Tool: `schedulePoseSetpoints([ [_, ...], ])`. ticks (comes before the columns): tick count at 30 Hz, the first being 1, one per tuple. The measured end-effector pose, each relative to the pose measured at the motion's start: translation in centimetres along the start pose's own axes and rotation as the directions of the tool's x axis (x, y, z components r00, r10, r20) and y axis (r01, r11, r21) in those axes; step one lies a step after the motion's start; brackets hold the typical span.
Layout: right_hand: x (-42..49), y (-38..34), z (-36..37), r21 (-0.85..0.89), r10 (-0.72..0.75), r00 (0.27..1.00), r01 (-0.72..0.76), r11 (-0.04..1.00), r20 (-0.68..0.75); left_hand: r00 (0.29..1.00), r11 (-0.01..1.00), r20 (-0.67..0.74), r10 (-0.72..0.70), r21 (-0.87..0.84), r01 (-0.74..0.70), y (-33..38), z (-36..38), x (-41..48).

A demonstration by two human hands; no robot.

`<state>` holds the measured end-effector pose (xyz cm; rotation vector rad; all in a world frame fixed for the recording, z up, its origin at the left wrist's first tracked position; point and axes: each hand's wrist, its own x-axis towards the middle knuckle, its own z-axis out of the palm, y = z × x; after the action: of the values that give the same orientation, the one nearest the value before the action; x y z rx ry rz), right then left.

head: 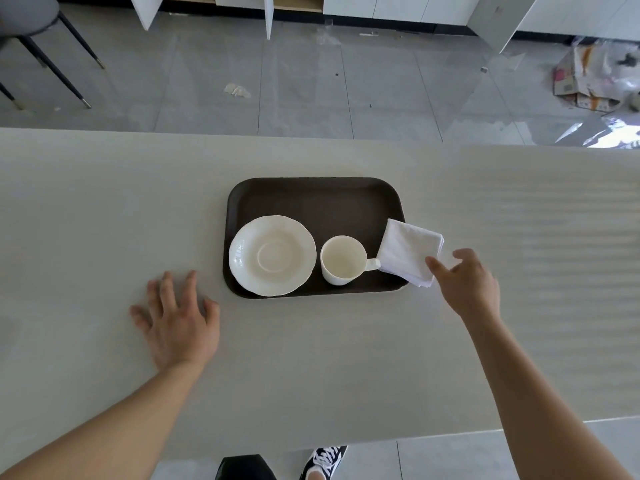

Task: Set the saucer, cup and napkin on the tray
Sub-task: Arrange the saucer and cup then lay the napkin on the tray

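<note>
A dark brown tray (311, 199) lies on the pale table. A white scalloped saucer (272, 255) rests on the tray's left front part. To its right a white cup (341, 259) stands upright on the tray, handle pointing right. A folded white napkin (408, 251) lies tilted over the tray's right rim, partly off it. My right hand (467, 282) is beside the napkin's right corner, fingers spread, thumb touching or nearly touching its edge. Fingers apart, my left hand (178, 318) rests flat on the table left of the tray.
The table (104, 209) extends wide on both sides; its far edge is beyond the tray and its near edge is by my body. Past it are a grey tiled floor, a dark chair (38, 36) far left, white cabinets and litter at far right.
</note>
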<state>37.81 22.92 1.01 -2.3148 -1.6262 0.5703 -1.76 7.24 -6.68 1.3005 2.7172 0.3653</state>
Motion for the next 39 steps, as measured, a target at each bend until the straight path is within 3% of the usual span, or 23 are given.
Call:
schedulePoseSetpoints([
  [3, 0.0, -1.5, -0.7, 0.079, -0.071, 0.995, 0.076, 0.994, -0.073, 1.000, 1.000, -0.004, 0.002, 0.001, -0.002, 0.0, 0.0, -0.1],
  [7, 0.3, -4.7, -0.8, 0.104, -0.189, 0.979, 0.196, 0.975, -0.069, 1.000, 1.000, 0.001, -0.004, 0.004, 0.004, -0.1, 0.0, 0.0],
  [14, 1.9, -12.2, 0.8, 0.167, -0.414, 0.905, 0.395, 0.903, 0.101, 1.000, 1.000, 0.007, -0.002, 0.027, 0.002, -0.1, 0.1, 0.1],
  [20, 2.6, -17.7, 2.7, 0.135, -0.554, 0.757, 0.544, 0.828, 0.346, 1.000, 0.999, 0.009, 0.004, 0.041, -0.004, -0.2, 0.0, 0.1],
  [28, 2.7, -21.6, 6.4, 0.045, -0.497, 0.584, 0.619, 0.784, 0.642, 1.000, 0.998, 0.021, 0.000, 0.058, -0.002, -0.3, 0.1, 0.1],
  [39, 2.8, -22.5, 8.7, 0.095, -0.446, 0.558, 0.546, 0.832, 0.700, 1.000, 0.999, -0.009, 0.004, 0.043, -0.003, -0.2, 0.2, 0.1],
])
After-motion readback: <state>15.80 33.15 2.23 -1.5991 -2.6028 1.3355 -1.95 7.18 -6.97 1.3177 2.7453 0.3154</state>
